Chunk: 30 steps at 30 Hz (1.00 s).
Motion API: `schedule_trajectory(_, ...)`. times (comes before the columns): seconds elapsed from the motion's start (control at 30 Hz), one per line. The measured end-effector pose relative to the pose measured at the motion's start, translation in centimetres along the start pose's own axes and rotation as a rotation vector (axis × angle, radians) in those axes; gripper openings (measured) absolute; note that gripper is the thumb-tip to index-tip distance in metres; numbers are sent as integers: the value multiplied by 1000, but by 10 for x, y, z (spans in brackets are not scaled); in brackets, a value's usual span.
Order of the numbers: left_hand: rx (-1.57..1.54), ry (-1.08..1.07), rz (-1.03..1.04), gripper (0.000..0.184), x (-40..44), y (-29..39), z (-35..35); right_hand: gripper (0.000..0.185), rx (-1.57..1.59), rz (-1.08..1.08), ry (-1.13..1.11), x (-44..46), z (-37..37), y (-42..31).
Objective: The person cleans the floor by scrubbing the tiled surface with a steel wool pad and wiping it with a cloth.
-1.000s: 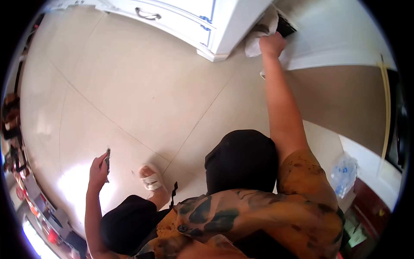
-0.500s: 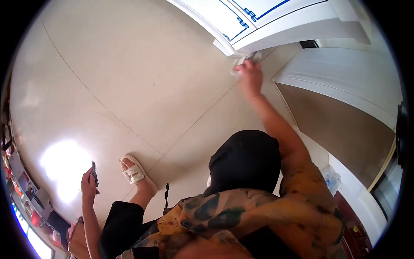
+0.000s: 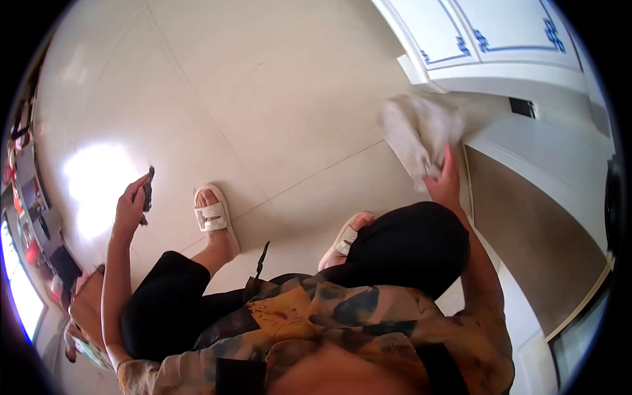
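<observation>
In my right hand point(image 3: 446, 181), at the right, a whitish cloth point(image 3: 411, 135) is gripped by its lower end. It hangs loose above the floor, near the white cabinet's base, and is blurred by motion. My left hand point(image 3: 131, 204), out to the left, has its fingers closed round a small dark grey ragged bundle point(image 3: 147, 192). The bundle's kind is unclear; its fuzzy edges stick out past the fingertips.
A white cabinet point(image 3: 500, 33) with blue trim stands at upper right. Beside it is a white-topped unit with a brown panel point(image 3: 526, 230). My sandalled feet point(image 3: 214, 214) rest on the beige tiled floor point(image 3: 283, 99). Shelves with assorted items point(image 3: 39, 230) line the far left.
My right hand has drawn back from the cabinet's base towards me, lifting the cloth, which now spreads out. My left hand has moved slightly up in view, still holding the dark bundle.
</observation>
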<state>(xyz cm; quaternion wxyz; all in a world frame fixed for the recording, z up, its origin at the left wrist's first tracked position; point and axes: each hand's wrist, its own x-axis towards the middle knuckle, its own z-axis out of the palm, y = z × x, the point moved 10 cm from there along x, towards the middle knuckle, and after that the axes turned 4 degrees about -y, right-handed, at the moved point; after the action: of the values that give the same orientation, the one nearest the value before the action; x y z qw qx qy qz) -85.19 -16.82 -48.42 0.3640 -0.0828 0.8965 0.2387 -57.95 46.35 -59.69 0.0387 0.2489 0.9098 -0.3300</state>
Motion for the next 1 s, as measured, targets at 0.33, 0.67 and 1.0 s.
schedule_trajectory(0.33, -57, 85, 34, 32, 0, -56, -38, 69, -267, -351, -452, 121, 162, -170)
schedule_trajectory(0.67, -189, 334, 145, 31, 10, -13, -62, 29, 465, -409, -653, 26, 375, -509)
schedule_trajectory(1.0, -523, 394, -150, 41, 176, -129, -90, 62, -258, -143, -282, 164, 102, -153)
